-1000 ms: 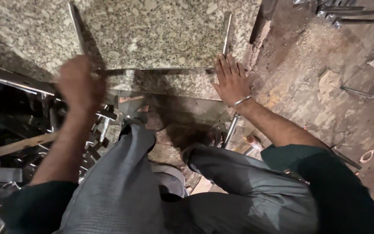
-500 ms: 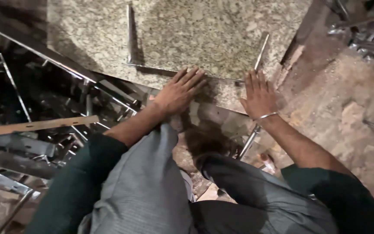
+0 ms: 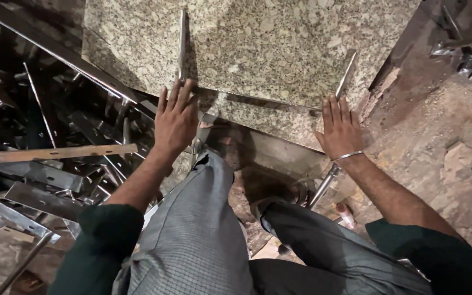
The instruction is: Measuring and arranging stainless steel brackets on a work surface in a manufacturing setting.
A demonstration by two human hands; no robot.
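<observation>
2 hands lie flat, fingers extended and slightly spread, gripping nothing: the left hand (image 3: 175, 121) and right hand (image 3: 340, 129) press the near edge of a speckled granite slab (image 3: 269, 49) carrying 2 steel rods (image 3: 182, 43). Metal scrap (image 3: 39, 175) litters the left; dusty floor (image 3: 443, 142) lies right.

Speckled polished granite slab (image 3: 279, 49), shiny steel rods (image 3: 182, 43), rough dusty floor (image 3: 438, 136)

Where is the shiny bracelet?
In the head view, right of centre, the bracelet circles the right hand's wrist, just below the speckled stone slab's near edge.
</observation>
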